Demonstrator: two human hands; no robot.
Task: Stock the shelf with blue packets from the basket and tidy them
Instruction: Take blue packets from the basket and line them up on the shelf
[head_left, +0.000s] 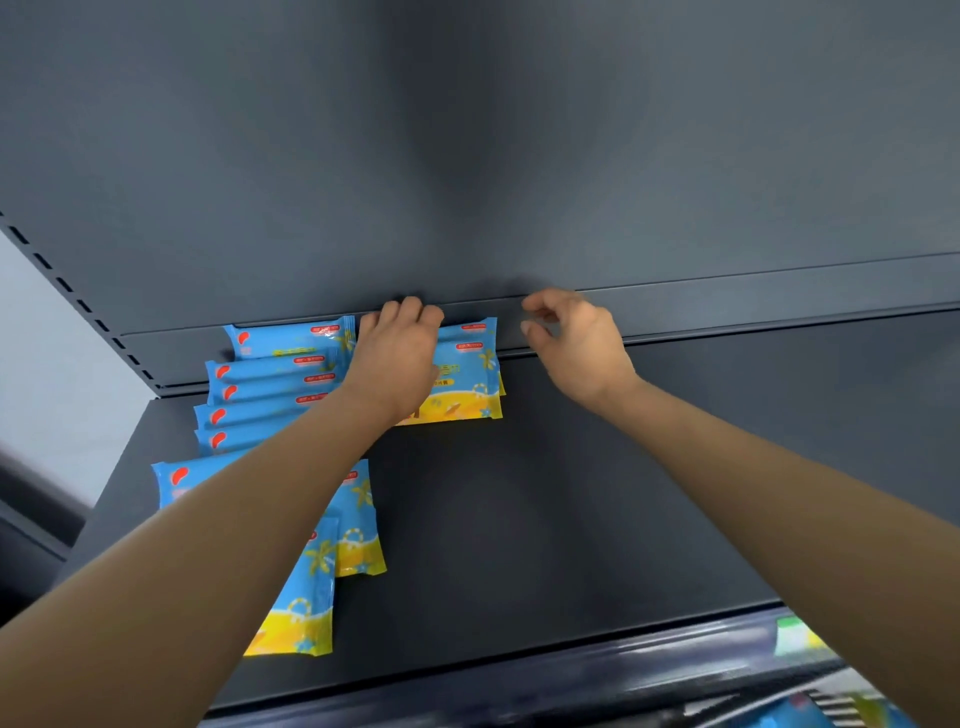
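Blue packets (270, 371) stand overlapped in a row at ten o'clock on the dark grey shelf (571, 493), with two loose packets (358, 519) lying flat toward seven o'clock, partly under the left forearm. The left hand (397, 358) lies on the end packet (470, 374), which leans against the back rail (727, 306) near twelve o'clock, its fingers curled over the packet's far edge. Just beside it at one o'clock, the right hand (576, 348) hovers in front of the rail, fingers loosely bent and apart, holding nothing.
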